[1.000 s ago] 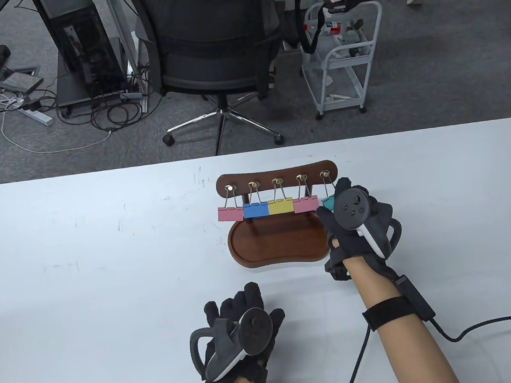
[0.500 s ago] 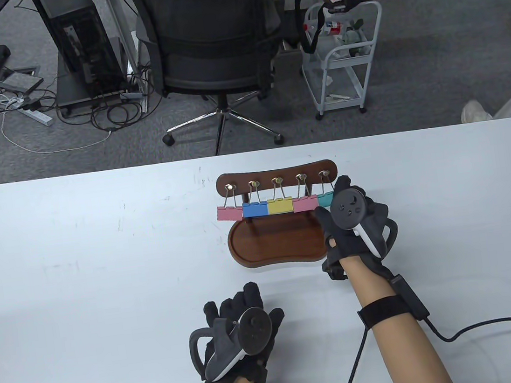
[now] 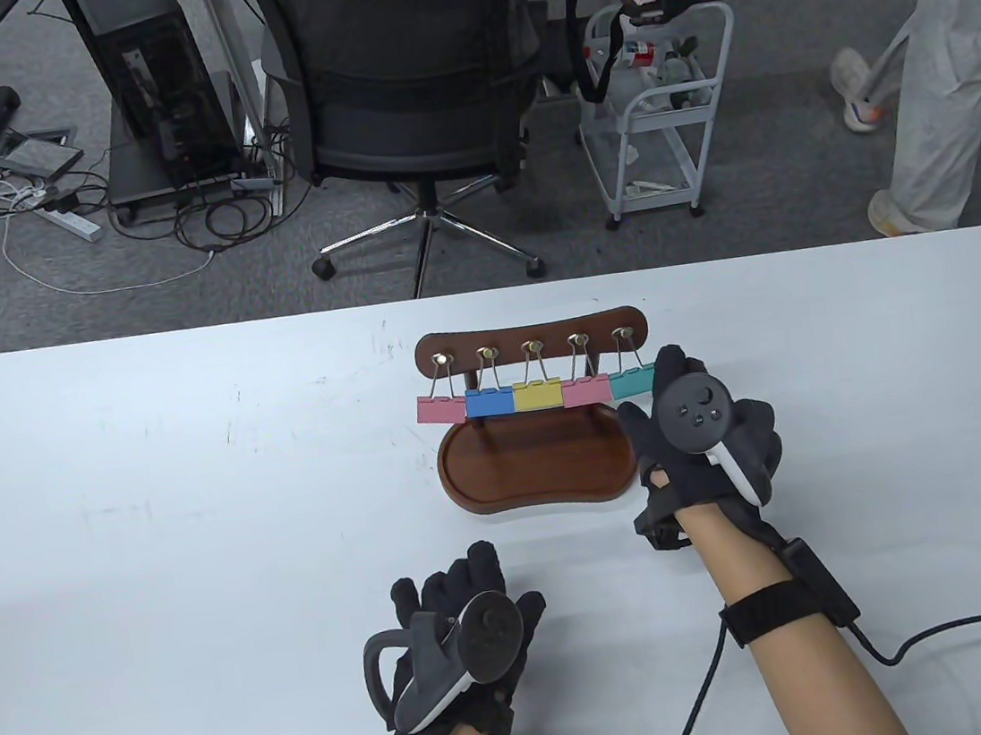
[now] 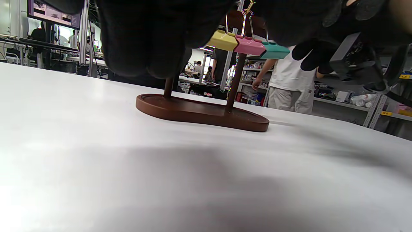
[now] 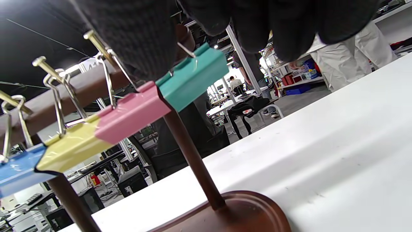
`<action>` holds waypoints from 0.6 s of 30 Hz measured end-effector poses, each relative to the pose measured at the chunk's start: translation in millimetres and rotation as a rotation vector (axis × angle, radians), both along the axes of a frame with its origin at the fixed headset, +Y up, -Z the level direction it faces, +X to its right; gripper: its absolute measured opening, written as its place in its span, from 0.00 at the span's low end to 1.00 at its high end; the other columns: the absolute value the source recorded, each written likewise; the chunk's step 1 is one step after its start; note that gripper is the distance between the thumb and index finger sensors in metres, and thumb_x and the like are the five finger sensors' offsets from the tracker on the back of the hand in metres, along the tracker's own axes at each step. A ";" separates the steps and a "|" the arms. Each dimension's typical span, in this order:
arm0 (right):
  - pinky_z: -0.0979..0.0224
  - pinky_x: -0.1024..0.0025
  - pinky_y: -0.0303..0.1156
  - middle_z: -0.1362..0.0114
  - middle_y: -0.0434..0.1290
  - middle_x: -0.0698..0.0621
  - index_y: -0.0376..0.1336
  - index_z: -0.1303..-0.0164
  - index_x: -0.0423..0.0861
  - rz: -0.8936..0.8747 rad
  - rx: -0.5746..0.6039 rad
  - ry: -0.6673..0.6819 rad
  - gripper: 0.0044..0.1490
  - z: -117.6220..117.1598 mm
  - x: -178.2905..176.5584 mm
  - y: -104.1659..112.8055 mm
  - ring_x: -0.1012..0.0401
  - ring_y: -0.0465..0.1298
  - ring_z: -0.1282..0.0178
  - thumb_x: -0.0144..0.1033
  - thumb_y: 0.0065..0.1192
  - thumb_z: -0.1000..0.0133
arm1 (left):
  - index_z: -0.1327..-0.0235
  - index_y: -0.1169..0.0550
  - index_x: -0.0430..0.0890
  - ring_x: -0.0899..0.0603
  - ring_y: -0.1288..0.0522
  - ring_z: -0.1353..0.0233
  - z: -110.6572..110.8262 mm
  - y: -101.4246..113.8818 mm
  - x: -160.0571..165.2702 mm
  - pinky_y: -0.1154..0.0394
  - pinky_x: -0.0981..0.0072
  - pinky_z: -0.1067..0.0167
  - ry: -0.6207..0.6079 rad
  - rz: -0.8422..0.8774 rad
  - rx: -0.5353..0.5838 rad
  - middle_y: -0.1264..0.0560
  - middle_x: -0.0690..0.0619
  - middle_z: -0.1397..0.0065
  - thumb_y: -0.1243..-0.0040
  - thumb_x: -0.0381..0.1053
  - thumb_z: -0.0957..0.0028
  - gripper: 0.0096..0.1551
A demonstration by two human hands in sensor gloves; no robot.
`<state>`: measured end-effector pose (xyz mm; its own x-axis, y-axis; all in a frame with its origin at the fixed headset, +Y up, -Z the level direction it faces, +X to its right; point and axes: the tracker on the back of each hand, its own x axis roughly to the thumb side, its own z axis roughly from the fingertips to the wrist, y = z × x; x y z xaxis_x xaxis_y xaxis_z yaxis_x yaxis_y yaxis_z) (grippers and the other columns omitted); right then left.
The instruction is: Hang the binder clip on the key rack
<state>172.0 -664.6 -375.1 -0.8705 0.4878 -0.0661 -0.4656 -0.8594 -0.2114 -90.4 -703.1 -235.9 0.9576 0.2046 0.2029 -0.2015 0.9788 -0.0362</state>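
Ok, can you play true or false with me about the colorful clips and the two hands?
1. Five clips hang on the key rack. True.
2. The teal clip hangs at the left end. False: it is at the right end; a pink clip is at the left end.
3. The left hand holds a clip. False: it rests on the table, away from the rack.
4. The yellow clip hangs in the middle. True.
5. The right hand is beside the teal clip. True.

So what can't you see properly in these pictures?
- Right hand fingertips: table view, hidden behind its tracker, so whether they touch the teal binder clip is unclear.
- Key rack hooks: left wrist view, covered by the left hand.
- Teal clip's hook: right wrist view, behind glove fingers.
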 end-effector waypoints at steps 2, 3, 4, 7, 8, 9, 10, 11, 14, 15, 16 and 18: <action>0.31 0.31 0.61 0.18 0.55 0.24 0.47 0.14 0.32 -0.002 0.003 0.009 0.54 5.5 4.5 4.9 0.28 0.64 0.26 0.45 0.67 0.42 | 0.18 0.32 0.31 0.22 0.25 0.27 0.2 0.1 0.4 0.45 0.17 0.30 -0.004 0.001 0.005 0.25 0.31 0.24 0.44 0.64 0.40 0.49; 0.31 0.31 0.61 0.18 0.56 0.24 0.47 0.15 0.32 -0.003 0.007 0.013 0.54 7.6 6.0 6.5 0.28 0.64 0.27 0.45 0.67 0.42 | 0.17 0.32 0.31 0.22 0.26 0.27 0.3 -0.1 0.6 0.45 0.17 0.30 -0.006 0.001 0.006 0.25 0.32 0.24 0.44 0.65 0.40 0.49; 0.31 0.31 0.61 0.18 0.56 0.24 0.47 0.15 0.32 -0.002 0.012 0.018 0.54 11.4 8.3 8.8 0.28 0.64 0.27 0.44 0.67 0.42 | 0.18 0.32 0.31 0.22 0.26 0.27 0.5 0.0 0.9 0.45 0.17 0.30 -0.008 0.002 0.008 0.25 0.31 0.24 0.44 0.64 0.40 0.49; 0.31 0.31 0.61 0.18 0.56 0.24 0.47 0.15 0.32 0.005 0.020 0.034 0.53 21.7 14.2 13.0 0.28 0.64 0.27 0.44 0.66 0.42 | 0.18 0.32 0.31 0.22 0.26 0.27 1.2 0.1 1.5 0.45 0.17 0.30 -0.013 0.002 0.015 0.25 0.32 0.24 0.44 0.64 0.40 0.49; 0.31 0.31 0.61 0.18 0.56 0.24 0.48 0.15 0.31 0.007 0.021 0.038 0.53 24.6 15.6 13.9 0.28 0.64 0.27 0.44 0.67 0.42 | 0.18 0.32 0.31 0.22 0.26 0.27 1.3 0.1 1.7 0.45 0.17 0.30 -0.014 0.001 0.016 0.25 0.31 0.24 0.44 0.64 0.40 0.49; 0.31 0.31 0.61 0.18 0.56 0.24 0.48 0.15 0.31 0.008 0.021 0.044 0.53 28.3 17.1 14.8 0.28 0.64 0.27 0.44 0.67 0.42 | 0.18 0.32 0.31 0.23 0.26 0.27 1.4 0.0 1.9 0.45 0.17 0.30 -0.015 0.002 0.018 0.25 0.32 0.24 0.44 0.64 0.40 0.49; 0.31 0.31 0.61 0.18 0.56 0.24 0.48 0.15 0.31 0.008 0.021 0.054 0.53 33.5 18.9 15.7 0.28 0.64 0.27 0.44 0.67 0.42 | 0.17 0.32 0.31 0.22 0.26 0.27 1.6 0.0 2.2 0.45 0.17 0.30 -0.017 0.003 0.020 0.25 0.31 0.24 0.44 0.64 0.40 0.49; 0.31 0.31 0.61 0.18 0.56 0.24 0.48 0.15 0.31 0.007 0.020 0.064 0.53 37.9 20.2 16.3 0.28 0.64 0.27 0.44 0.67 0.42 | 0.18 0.32 0.31 0.23 0.26 0.27 1.7 -0.1 2.5 0.45 0.17 0.30 -0.018 0.003 0.022 0.25 0.31 0.24 0.44 0.64 0.40 0.49; 0.31 0.31 0.61 0.19 0.57 0.24 0.49 0.15 0.31 0.012 0.020 0.091 0.53 54.6 22.5 16.6 0.28 0.65 0.28 0.43 0.67 0.42 | 0.18 0.32 0.31 0.23 0.26 0.27 1.6 -0.7 4.3 0.45 0.17 0.30 -0.025 0.003 0.024 0.25 0.31 0.24 0.44 0.64 0.40 0.49; 0.31 0.31 0.61 0.19 0.57 0.24 0.49 0.15 0.31 0.014 0.020 0.096 0.52 57.6 22.6 16.4 0.28 0.65 0.28 0.43 0.67 0.42 | 0.17 0.32 0.31 0.22 0.26 0.27 1.5 -1.0 5.1 0.45 0.17 0.30 -0.027 0.003 0.023 0.25 0.32 0.24 0.44 0.64 0.40 0.49; 0.31 0.30 0.61 0.19 0.57 0.24 0.49 0.15 0.31 0.015 0.019 0.105 0.52 64.0 22.4 15.5 0.28 0.65 0.28 0.43 0.67 0.42 | 0.18 0.32 0.31 0.22 0.26 0.27 1.5 -1.6 5.9 0.45 0.17 0.30 -0.029 0.001 0.021 0.25 0.32 0.24 0.44 0.64 0.40 0.49; 0.31 0.30 0.61 0.19 0.58 0.24 0.50 0.15 0.31 0.020 0.014 0.126 0.52 75.3 21.4 13.4 0.28 0.65 0.28 0.43 0.67 0.42 | 0.18 0.32 0.31 0.22 0.25 0.27 1.9 -2.2 7.1 0.45 0.17 0.30 -0.033 0.000 0.020 0.25 0.32 0.24 0.44 0.64 0.40 0.49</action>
